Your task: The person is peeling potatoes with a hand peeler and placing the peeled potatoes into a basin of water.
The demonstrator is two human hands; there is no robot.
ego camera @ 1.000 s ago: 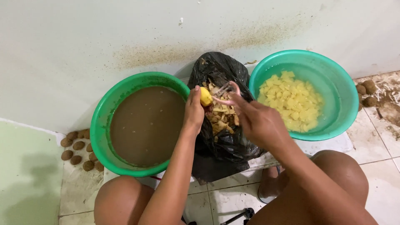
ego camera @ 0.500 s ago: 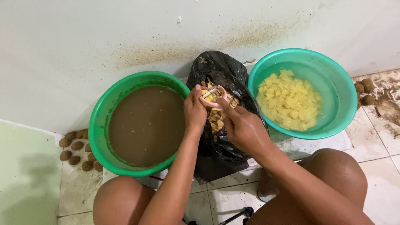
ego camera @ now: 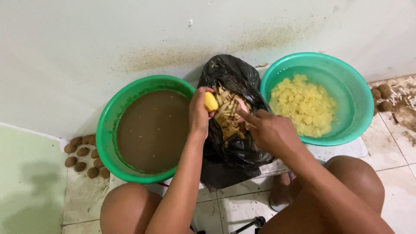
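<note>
Potato [ego camera: 211, 102] (smooth, peeled) in L hand [ego camera: 198, 113]

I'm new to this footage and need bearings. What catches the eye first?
Two green basins flank a black bag of peelings: the left basin holds muddy water, the right basin yellow potato chunks. Over the bag, the left hand holds a peeled potato and the right hand a pink peeler.

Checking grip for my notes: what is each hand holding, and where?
Left hand pinches a peeled yellow potato at its lower end; right hand grips a pink peeler by its handle.
</note>
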